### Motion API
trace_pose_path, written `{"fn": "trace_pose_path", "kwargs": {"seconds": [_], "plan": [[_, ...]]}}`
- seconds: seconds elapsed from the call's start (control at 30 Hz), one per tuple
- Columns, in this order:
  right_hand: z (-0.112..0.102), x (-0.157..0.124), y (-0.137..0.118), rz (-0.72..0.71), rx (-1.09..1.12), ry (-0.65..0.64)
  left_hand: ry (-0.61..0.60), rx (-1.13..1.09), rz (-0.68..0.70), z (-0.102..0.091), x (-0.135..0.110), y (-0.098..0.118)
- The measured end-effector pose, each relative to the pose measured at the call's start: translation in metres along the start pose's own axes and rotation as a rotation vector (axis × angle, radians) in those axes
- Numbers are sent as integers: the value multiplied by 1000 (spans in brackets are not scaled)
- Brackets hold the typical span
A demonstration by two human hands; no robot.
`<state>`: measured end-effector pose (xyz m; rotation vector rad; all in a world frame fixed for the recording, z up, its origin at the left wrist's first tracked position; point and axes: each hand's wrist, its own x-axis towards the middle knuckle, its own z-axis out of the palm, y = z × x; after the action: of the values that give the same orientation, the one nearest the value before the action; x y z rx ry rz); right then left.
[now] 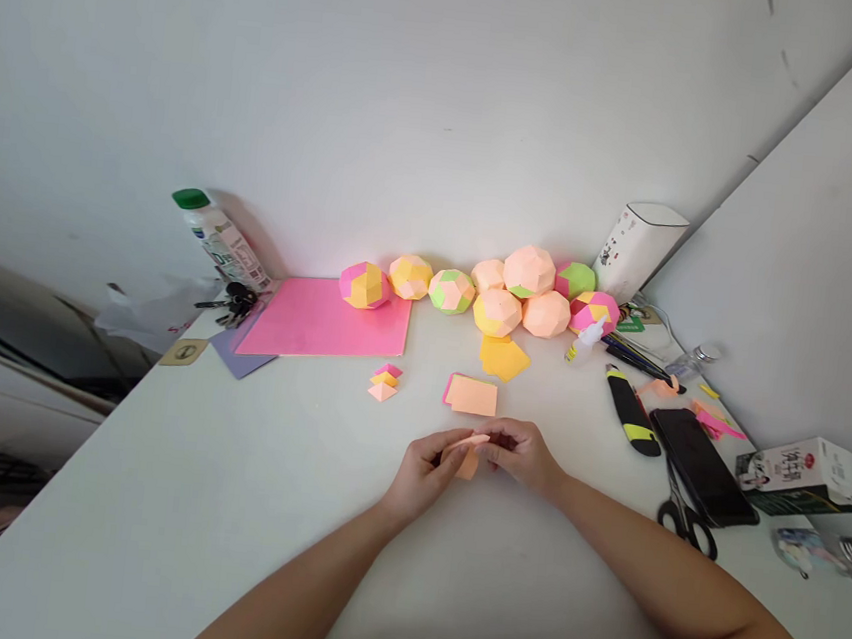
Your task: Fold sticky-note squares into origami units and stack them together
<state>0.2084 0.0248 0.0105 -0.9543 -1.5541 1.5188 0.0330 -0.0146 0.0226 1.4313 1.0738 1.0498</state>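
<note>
Both my hands meet over the middle of the white table (pixel 175 496) and pinch a small peach paper piece (pixel 467 454) between them. My left hand (pixel 423 470) grips its left end with fingers closed. My right hand (pixel 523 452) holds the right end, fingers curled. Just beyond them lies a small stack of peach and pink paper squares (pixel 473 395), and a yellow stack (pixel 504 357) lies farther back. Three small folded units (pixel 385 381) sit to the left of the stacks.
Several paper polyhedron balls (pixel 500 292) line the wall, beside a large pink sheet (pixel 325 318), keys (pixel 232 303) and a bottle (pixel 215 234). At right lie a glue bottle (pixel 583 343), a utility knife (pixel 632 412), a phone (pixel 702 465), scissors (pixel 686 510) and a carton (pixel 803 476).
</note>
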Motion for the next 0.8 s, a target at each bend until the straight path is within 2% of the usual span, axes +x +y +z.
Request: {"fn": "trace_pose_path", "kwargs": {"seconds": [0.17,0.37,0.57,0.8], "plan": [[0,-1,0,9,-18,-9,19,30,-16,0,0,-1],[-1,-1,3,40,-62,9,98,23,-129,0,-1,-14],[-2,0,4,51,-44,27,135,90,34,0,1,-20],[-2,0,2,60,-19,28,90,105,56,-1,1,-19]]}}
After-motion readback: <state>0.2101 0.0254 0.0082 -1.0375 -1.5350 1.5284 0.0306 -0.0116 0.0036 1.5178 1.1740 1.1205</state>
